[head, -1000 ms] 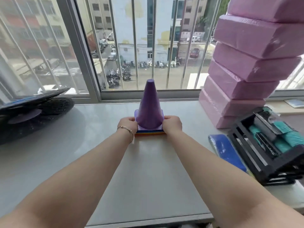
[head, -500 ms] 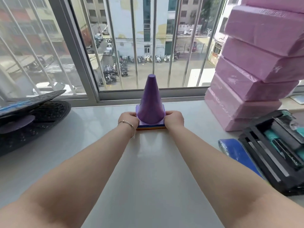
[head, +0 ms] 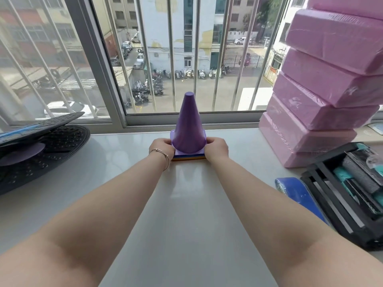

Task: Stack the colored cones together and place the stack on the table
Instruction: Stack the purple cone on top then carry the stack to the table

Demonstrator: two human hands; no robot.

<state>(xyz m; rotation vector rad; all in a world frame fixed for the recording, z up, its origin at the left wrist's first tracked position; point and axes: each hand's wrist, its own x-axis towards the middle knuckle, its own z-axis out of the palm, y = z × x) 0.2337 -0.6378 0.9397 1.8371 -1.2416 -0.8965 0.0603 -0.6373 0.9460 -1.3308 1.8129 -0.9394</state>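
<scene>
A stack of cones (head: pixel 188 129) stands upright on the white table (head: pixel 186 214), close to the window sill. The top cone is purple; under its square base I see blue, yellow and orange base edges. My left hand (head: pixel 162 147) grips the left side of the stacked bases, and a thin bracelet sits on that wrist. My right hand (head: pixel 216 148) grips the right side of the bases. The fingertips of both hands are hidden behind the bases.
A black perforated disc with a dark flat board (head: pixel 39 141) lies at the left. Stacked pink foam blocks (head: pixel 323 96) rise at the right. A black rack of rollers (head: pixel 350 189) and a blue roll (head: pixel 298 191) sit at the near right. The barred window (head: pixel 186 59) runs behind.
Both hands stay on the bases of the stack, which rests in the same place. The camera has tilted up a little, so the scene sits lower in view.
</scene>
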